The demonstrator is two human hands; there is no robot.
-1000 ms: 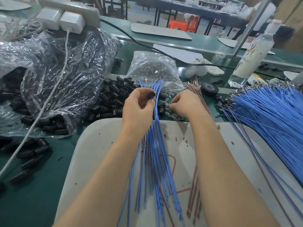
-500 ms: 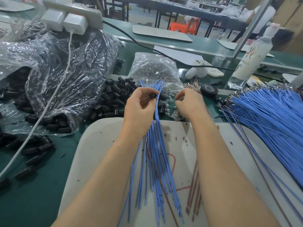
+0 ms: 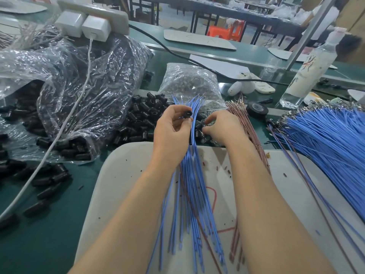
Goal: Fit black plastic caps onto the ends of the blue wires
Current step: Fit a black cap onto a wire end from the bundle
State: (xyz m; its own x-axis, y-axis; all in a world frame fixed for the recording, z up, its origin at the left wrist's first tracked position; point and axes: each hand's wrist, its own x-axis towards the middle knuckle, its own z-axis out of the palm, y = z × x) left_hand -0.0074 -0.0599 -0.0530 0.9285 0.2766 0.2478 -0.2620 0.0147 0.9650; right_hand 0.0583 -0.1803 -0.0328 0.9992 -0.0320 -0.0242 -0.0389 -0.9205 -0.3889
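Workshop-type room: a long green counter (image 3: 59, 224), with more benches and an orange stool (image 3: 225, 32) way at the back. Not much luck on writing. The clear bottle (image 3: 308, 70) toward the counter's far right has a printed label with red and black marks, too blurry to read. The white board (image 3: 122, 175) at the near edge only carries a red marker scribble (image 3: 212, 194), no letters I can make out.

The blue wires (image 3: 189, 184) lie lengthwise on the board, long axis running from the near edge toward the far edge. Their far tips are fanned out and point away from the person, just past the left hand (image 3: 171, 133). That hand pinches one black cap (image 3: 187, 115) between thumb and forefinger, right beside the wire tips, and the bundle passes under it. The right hand (image 3: 221, 125) is just beside, fingers curled down into small parts past the board's far edge. Honestly can't tell if it's got hold of anything.

Loose caps (image 3: 142, 119) are heaped left of the hands, and more sit inside a crinkled clear bag (image 3: 79, 86) toward the left edge. A big wire heap (image 3: 325, 139), also blue, sits at the right edge, with thin brown wires (image 3: 250, 131) between it and the right hand. A black tape roll (image 3: 257, 109) is just behind those. A power strip (image 3: 94, 10) lies near the far left corner.
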